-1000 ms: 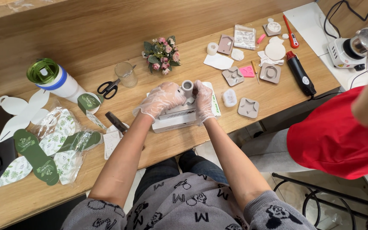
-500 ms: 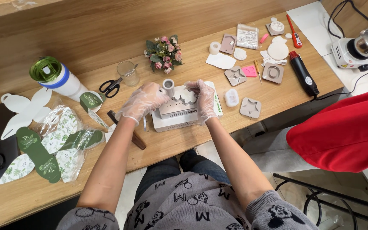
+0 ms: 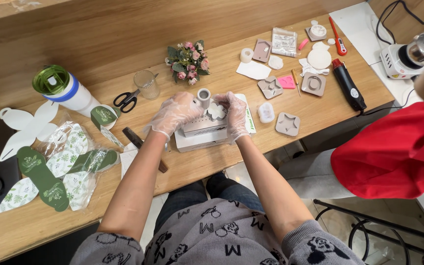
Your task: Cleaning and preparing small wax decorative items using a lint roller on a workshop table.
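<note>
Both gloved hands over a white rectangular box [image 3: 207, 135] at near-centre of the wooden table [image 3: 123, 44]. Left hand [image 3: 175, 114] closed around a small grey cylindrical mould [image 3: 203, 96] standing upright at the box's far edge. Right hand [image 3: 235, 114] fingers pinching a white flower-shaped cast piece [image 3: 216, 111] on the box top. Black-handled scissors [image 3: 126, 99] and clear glass cup [image 3: 146, 83] far-left of the hands; pink flower bouquet [image 3: 189, 61] beyond; grey square moulds [image 3: 287, 123] to the right.
</note>
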